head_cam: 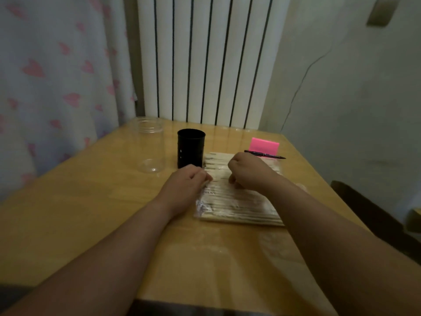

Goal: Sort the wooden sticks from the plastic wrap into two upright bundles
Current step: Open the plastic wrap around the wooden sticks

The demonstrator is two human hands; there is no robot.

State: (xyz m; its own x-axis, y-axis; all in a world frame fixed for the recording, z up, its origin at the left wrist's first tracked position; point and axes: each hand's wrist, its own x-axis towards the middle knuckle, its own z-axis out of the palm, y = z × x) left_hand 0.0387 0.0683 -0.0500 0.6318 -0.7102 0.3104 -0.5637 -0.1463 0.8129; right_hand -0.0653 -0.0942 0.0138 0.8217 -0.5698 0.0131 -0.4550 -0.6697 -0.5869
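Wooden sticks (pixel 239 206): pale, thin, round, laid flat side by side in one row under both hands. Plastic wrap (pixel 200 209): clear, crinkled, glossy, around the sticks.

Left hand (pixel 189 181): fingers curled, pinching the wrap's left edge. Right hand (pixel 246 172): knuckled down on the pack; its grip could not be told.

Black cup (pixel 191 148): matt cylinder, just beyond the left hand. Clear jar (pixel 150 144): ribbed neck, further left. Pen (pixel 264 154), pink notes (pixel 264 145): beyond the right hand. Table (pixel 91 201): smooth wood.

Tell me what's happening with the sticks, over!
Left hand pinching the wrap edge. Right hand curled on top, grip unclear. Sticks flat, wrapped, none sorted. Cup beside, not blocking.
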